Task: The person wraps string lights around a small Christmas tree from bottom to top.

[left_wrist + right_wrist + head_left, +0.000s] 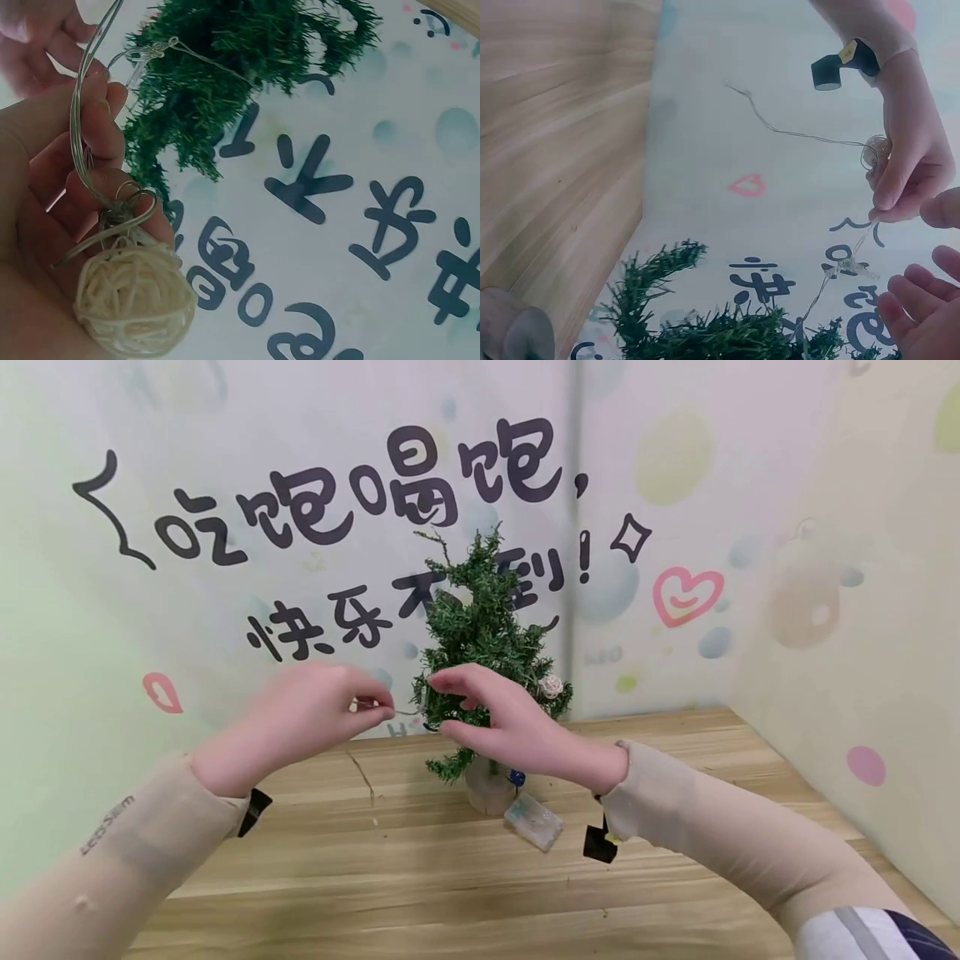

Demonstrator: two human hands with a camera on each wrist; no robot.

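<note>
A small green artificial Christmas tree (pixel 480 627) stands upright on the table, its lower middle hidden behind my right hand. To its left, my left hand (pixel 292 718) pinches a thin, clear string-light wire (pixel 79 124). A cream woven ball (pixel 135 300) on that wire lies against the palm. From the fingertips the wire runs to the tree's branches, and a loose length of wire (pixel 802 136) trails off in the right wrist view. My right hand (pixel 513 718) is before the tree with thumb and fingers spread apart, and nothing shows between them.
A clear battery box (pixel 534 822) lies on the wooden table (pixel 300 877), beside the tree's round base (pixel 483 789). Near the base is a small blue object (pixel 516 777). Another pale woven ball (pixel 551 685) hangs at the tree's right. A lettered wall (pixel 300 427) stands behind.
</note>
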